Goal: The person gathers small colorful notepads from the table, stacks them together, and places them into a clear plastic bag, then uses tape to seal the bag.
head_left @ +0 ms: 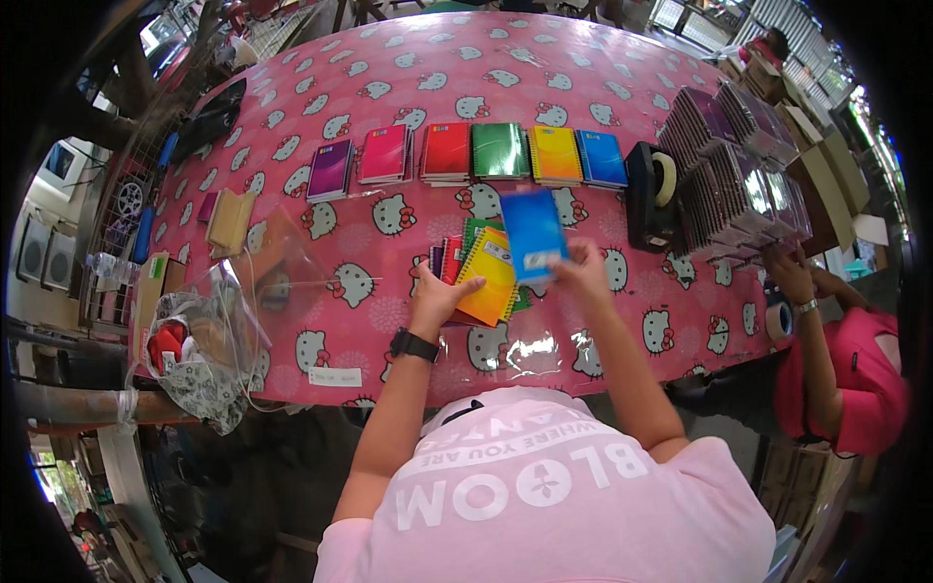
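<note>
My left hand [441,297] is closed on a fanned bunch of small spiral notebooks, its thumb lying over the yellow notebook [488,275] on top. Red, green and purple covers peek out from beneath that one. In my right hand [585,271] is a blue notebook [533,233], slightly blurred and raised just right of the bunch, gripped at its lower right corner. Beyond my hands runs a row of notebook stacks: purple [330,168], pink [385,153], red [445,152], green [500,150], yellow [555,154] and blue [602,158].
A black tape dispenser [645,199] stands right of the row, beside tall piles of plastic-wrapped notebooks [731,199]. A co-worker's hand [789,275] touches those piles. Clear plastic bags [282,267] and a tan block [229,222] lie at left on the pink patterned tablecloth [408,78].
</note>
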